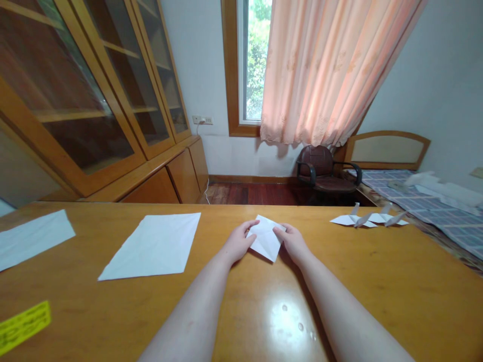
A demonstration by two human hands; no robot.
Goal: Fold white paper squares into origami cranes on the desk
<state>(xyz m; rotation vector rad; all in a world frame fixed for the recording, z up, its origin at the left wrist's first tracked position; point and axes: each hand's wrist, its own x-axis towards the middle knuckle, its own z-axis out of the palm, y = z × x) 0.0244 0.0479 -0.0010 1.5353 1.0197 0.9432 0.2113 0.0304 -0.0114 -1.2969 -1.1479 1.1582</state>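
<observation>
A small folded square of white paper is between my two hands, just above or on the wooden table; I cannot tell if it touches. Creases run across its face. My left hand grips the left corner, thumb on top and fingers behind the edge. On the opposite side, my right hand pinches the right corner in the same way. The fingers under the paper are hidden.
Two folded paper cranes stand at the table's far right. Left of my hands lies a flat white sheet, with another sheet beyond it. A yellow label is at the near left. Behind the table stands a chair.
</observation>
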